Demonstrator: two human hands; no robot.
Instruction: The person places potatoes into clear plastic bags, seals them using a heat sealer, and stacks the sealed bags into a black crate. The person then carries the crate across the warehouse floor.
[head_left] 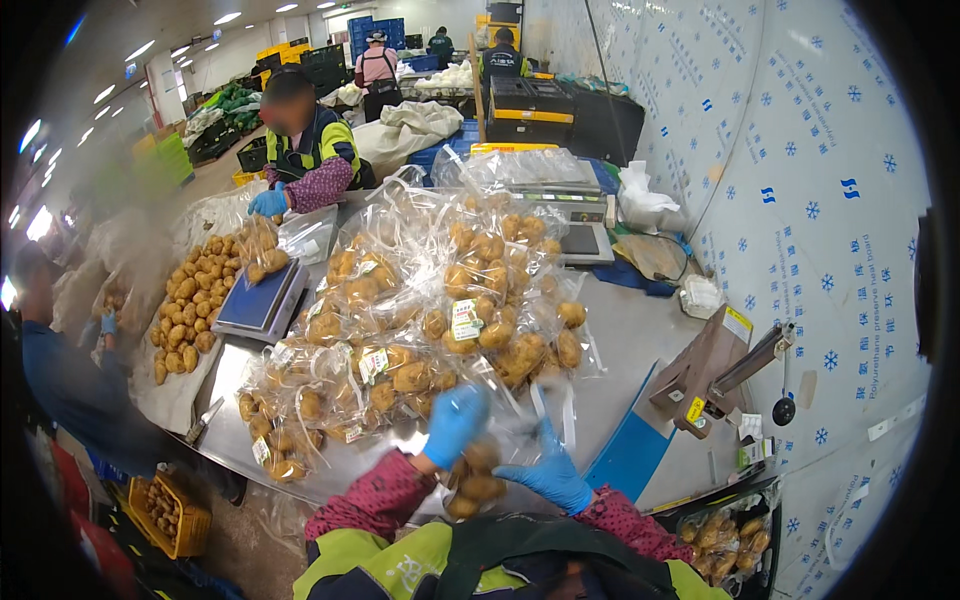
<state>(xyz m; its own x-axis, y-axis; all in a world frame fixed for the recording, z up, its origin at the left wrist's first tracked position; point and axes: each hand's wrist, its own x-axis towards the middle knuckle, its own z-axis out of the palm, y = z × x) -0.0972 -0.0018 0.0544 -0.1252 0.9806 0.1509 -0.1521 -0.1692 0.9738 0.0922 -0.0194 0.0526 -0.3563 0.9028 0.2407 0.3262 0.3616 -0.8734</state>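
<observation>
A clear plastic bag of potatoes, smeared by motion, is at the near edge of the steel table, close to my body. Over its upper left side, my left hand in a blue glove is closed on the plastic, its fingers blurred. My right hand, also gloved in blue, is spread open on the bag's right side, fingertips towards the potatoes. Just beyond both hands lies a heap of bagged potatoes, several with white labels.
A brown bag-sealing device with a blue plate stands right. Further left are a scale and loose potatoes. A co-worker handles a bag across the table; another person is at left. A yellow crate sits below.
</observation>
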